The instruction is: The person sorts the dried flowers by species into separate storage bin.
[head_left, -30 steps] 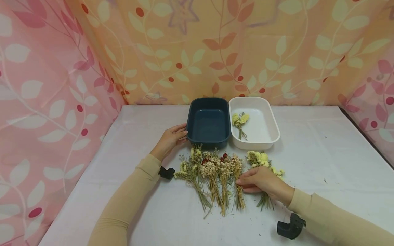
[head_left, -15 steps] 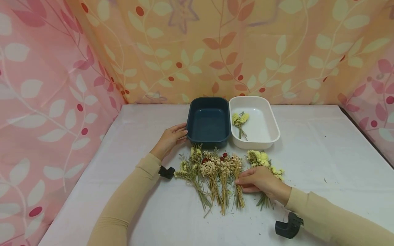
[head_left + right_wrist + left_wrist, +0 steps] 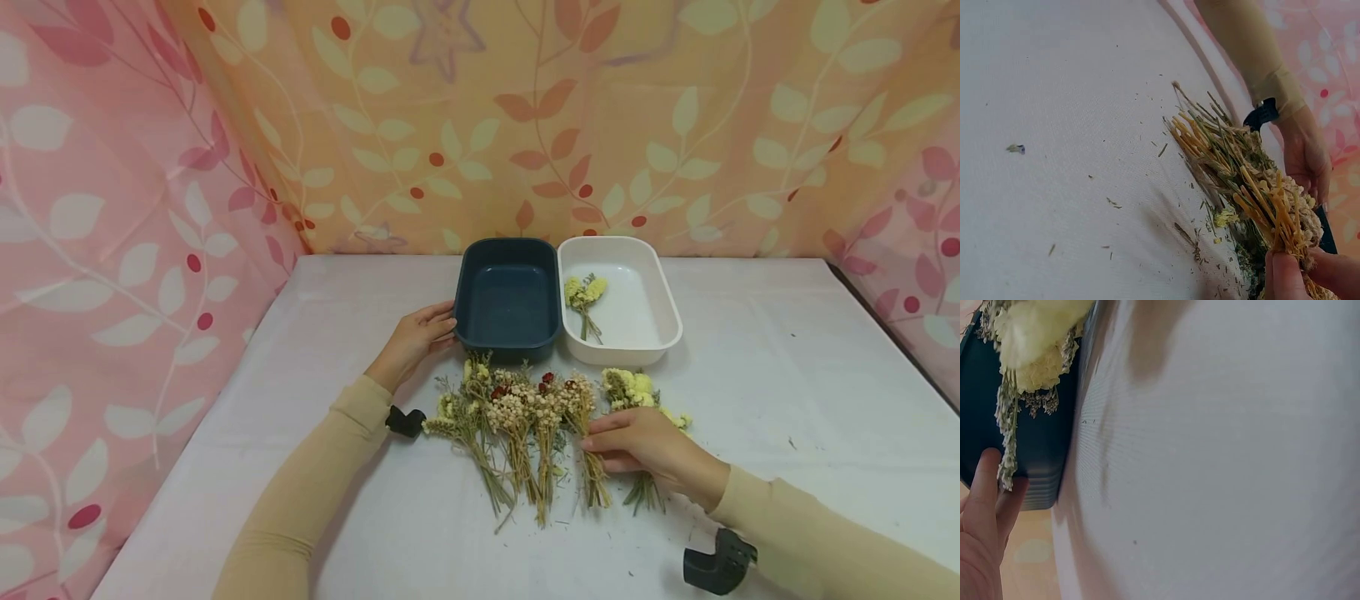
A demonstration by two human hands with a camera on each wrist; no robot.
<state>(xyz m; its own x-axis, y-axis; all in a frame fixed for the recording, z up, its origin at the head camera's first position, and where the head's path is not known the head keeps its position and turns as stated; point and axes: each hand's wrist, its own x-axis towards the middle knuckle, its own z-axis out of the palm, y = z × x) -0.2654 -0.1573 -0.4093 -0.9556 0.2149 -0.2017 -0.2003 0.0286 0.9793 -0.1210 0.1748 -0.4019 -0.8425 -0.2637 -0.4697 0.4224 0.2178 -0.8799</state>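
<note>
The right hand (image 3: 645,446) lies on the row of dried sprigs spread on the table (image 3: 787,400) in front of the blue tray (image 3: 508,300), and its fingers pinch the straw-coloured stems of one beige sprig (image 3: 588,442), the rightmost of the beige ones. The right wrist view shows a thumb and fingertip (image 3: 1288,275) closed on those stems from either side, with the stems fanning away from the grip toward the table surface. That sprig's flower head points toward the blue tray, and its cut ends point away from it; the fingers meet it about midway along. Under the same palm, farther from the blue tray's centre, the yellow sprigs (image 3: 637,387) lie partly covered, their green stems sticking out below the hand. The other beige and green sprigs (image 3: 510,425) lie side by side, touching one another, just in front of the blue tray's near wall. The left hand (image 3: 416,337) rests against the blue tray's left wall, fingers nearly straight and relaxed, fingertips touching the rim; the left wrist view shows a thumb laid on that wall. The white tray (image 3: 660,287) stands touching the blue tray's right side and holds one yellow sprig (image 3: 583,300) near the shared edge. The blue tray holds nothing.
</note>
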